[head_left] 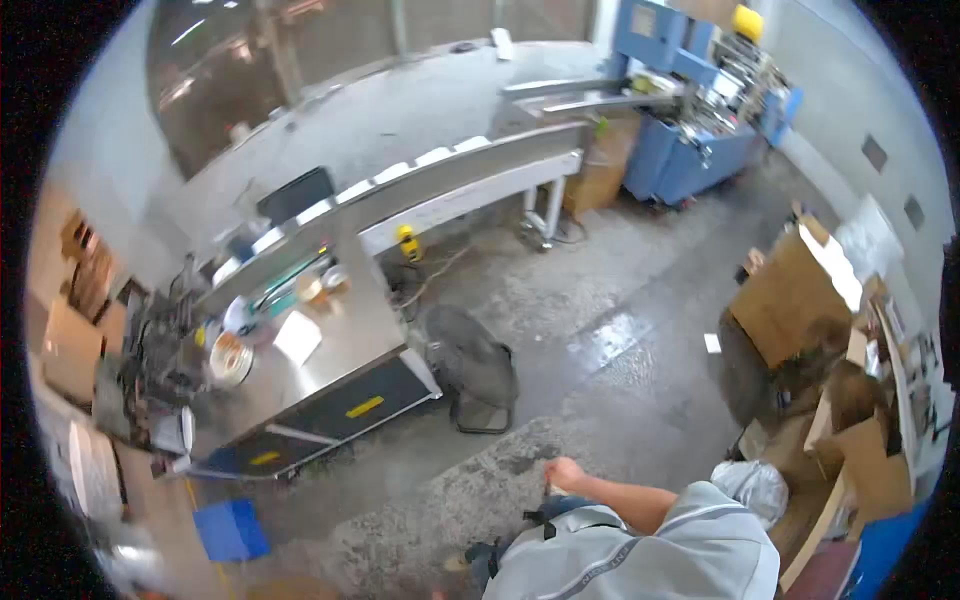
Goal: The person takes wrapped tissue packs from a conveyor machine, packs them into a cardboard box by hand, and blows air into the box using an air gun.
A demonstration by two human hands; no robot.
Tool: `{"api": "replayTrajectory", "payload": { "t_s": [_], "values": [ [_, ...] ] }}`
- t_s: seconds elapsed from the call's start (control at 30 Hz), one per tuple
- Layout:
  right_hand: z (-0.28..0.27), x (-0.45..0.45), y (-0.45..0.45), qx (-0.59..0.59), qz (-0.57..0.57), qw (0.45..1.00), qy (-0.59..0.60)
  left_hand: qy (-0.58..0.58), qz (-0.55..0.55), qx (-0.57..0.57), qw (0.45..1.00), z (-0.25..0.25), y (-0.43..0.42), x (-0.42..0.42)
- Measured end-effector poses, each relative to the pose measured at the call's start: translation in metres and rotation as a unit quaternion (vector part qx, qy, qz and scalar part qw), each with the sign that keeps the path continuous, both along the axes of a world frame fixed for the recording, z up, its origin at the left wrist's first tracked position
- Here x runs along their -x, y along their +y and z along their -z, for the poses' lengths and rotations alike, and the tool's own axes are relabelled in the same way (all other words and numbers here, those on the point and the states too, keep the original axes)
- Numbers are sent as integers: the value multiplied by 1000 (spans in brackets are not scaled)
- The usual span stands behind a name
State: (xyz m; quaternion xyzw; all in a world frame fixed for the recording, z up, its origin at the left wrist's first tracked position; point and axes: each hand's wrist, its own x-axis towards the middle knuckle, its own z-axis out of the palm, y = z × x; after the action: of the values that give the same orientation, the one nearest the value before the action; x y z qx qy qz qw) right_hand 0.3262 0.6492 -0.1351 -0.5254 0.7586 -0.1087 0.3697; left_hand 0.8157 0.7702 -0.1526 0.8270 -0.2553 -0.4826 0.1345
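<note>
My right hand (565,475) is low in the head view, in front of my pale grey shirt (640,560). Its fingers are curled closed. A small thin shape seems to show just below the fingers, but blur hides what it is. Below the hand are my dark trousers, with the wet-looking grey floor (440,500) around them. My left hand does not show. Nearest to the right hand among larger things is a black chair (470,365), which stands apart from it beside a metal-topped workbench (350,360).
White items lie along a long conveyor (420,185) leading towards a blue machine (680,150). Cardboard boxes (790,295) and a silvery plastic bag (750,490) stand on the right. A blue bin (232,530) sits at lower left. The bench carries a white tub (231,360) and paper (297,338).
</note>
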Motion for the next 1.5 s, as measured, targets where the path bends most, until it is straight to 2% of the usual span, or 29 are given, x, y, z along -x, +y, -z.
{"api": "replayTrajectory", "payload": {
  "t_s": [0.03, 0.1, 0.17, 0.2, 0.27, 0.33, 0.43, 0.57, 0.63, 0.7, 0.73, 0.77, 0.8, 0.87, 0.93, 1.0, 1.03, 1.07, 1.1, 1.13, 1.17, 1.2, 1.23, 1.3, 1.37, 1.4, 1.43, 1.47, 1.5],
  "values": [
    [18, 32, 23, -5, 34, 999, 20, -19, 26, 0, 999, -15, -27, 26],
    [0, 115, 37, -79, 43, 995, 36, -44, 61, 5, 997, -46, -78, 91],
    [44, 196, 70, 22, 117, 992, 42, -56, 103, 7, 993, -70, -125, 166],
    [40, 230, 77, -1, 155, 987, 32, -56, 149, 12, 987, -80, -144, 201],
    [32, 277, 88, -25, 250, 967, 29, -60, 366, 112, 922, -28, -187, 235],
    [29, 311, 93, -22, 363, 930, 49, -92, 416, 86, 901, -122, -227, 347],
    [47, 349, 97, -35, 394, 918, -21, 6, 430, 33, 902, -87, -278, 414],
    [81, 366, 92, -32, 419, 907, 30, 2, 480, 54, 876, -33, -342, 485],
    [94, 384, 94, -109, 292, 949, 50, 5, 492, 25, 870, 12, -380, 509],
    [76, 401, 85, -135, 428, 893, -47, -28, 549, 0, 835, 41, -426, 544],
    [78, 418, 88, -145, 432, 890, -17, -45, 573, -18, 818, 53, -434, 554],
    [93, 442, 78, -148, 436, 888, 7, -74, 491, 15, 868, 70, -447, 569],
    [103, 457, 63, -148, 440, 886, 26, -38, 489, 0, 871, 47, -466, 591],
    [34, 509, -15, -172, 486, 853, -76, 2, 466, 10, 885, -9, -513, 646],
    [25, 566, -73, -97, 435, 894, -39, 19, 424, 65, 903, -30, -549, 679],
    [45, 634, -136, -56, 258, 959, 104, 52, 382, 87, 919, -37, -581, 701],
    [39, 659, -182, -44, 401, 914, 52, 67, 360, 97, 926, -37, -595, 709],
    [39, 693, -224, -12, 448, 893, -43, 60, 335, 89, 936, -38, -608, 715],
    [-6, 715, -284, 25, 448, 893, -38, 53, 310, 79, 946, -38, -617, 716],
    [14, 759, -321, 84, 285, 955, 20, 45, 284, 70, 955, -37, -622, 716],
    [14, 788, -373, 214, 375, 899, -68, 37, 258, 61, 964, -37, -628, 717],
    [-8, 812, -438, 169, 511, 823, -180, 11, 263, 95, 960, -42, -628, 718],
    [8, 860, -487, 134, 439, 879, -127, -17, 269, 126, 955, -46, -621, 718],
    [-18, 927, -606, 153, 393, 901, -106, -156, 561, 81, 809, 4, -592, 672],
    [33, 1018, -722, 257, 312, 914, -25, -141, 490, -30, 860, -26, -572, 703],
    [35, 1053, -779, 231, 357, 904, -53, -114, 413, -85, 899, -43, -563, 723],
    [-3, 1066, -823, 316, 344, 884, -7, -95, 349, -131, 923, -57, -556, 746],
    [1, 1095, -870, 358, 343, 868, -31, -80, 310, -159, 934, -67, -556, 770],
    [5, 1122, -915, 243, 398, 883, -49, -70, 283, -181, 939, -75, -556, 791]
  ]
}}
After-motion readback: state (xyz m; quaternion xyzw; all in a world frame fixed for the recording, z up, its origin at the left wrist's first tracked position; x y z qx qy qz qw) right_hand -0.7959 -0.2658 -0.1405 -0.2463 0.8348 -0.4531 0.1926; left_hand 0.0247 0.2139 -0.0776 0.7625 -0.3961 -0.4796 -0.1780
